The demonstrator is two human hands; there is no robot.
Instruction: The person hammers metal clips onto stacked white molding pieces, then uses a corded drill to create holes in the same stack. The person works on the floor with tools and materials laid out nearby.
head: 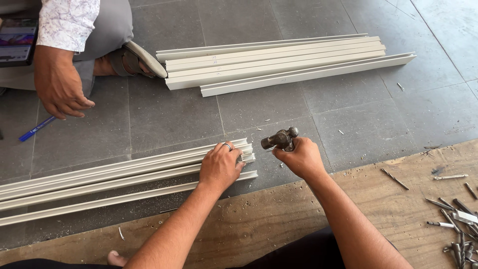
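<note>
The right hand (300,158) is closed around the head end of a dark steel hammer (280,139), gripping it short so the rounded peen and flat face stick out to the left, just beside the end of the near bundle of pale profiles (124,177). The left hand (219,167), a ring on one finger, lies palm down with fingers spread over that end, pressing it to the floor. The bundle is several long cream-coloured channel sections lying side by side, their cut ends nearly flush under the hand; it runs off the left edge of view.

No containers are in view. Beyond the bundle, across a strip of grey tiled floor (279,107), lies a second stack of the same profiles (279,62), well apart. To the bundle's near side is a wooden board (279,209) dusted with filings, with loose drill bits and screws (458,224) at its far right. Another person's hand (59,89) rests on the floor beyond the bundle's left part, beside a blue pen (36,128).
</note>
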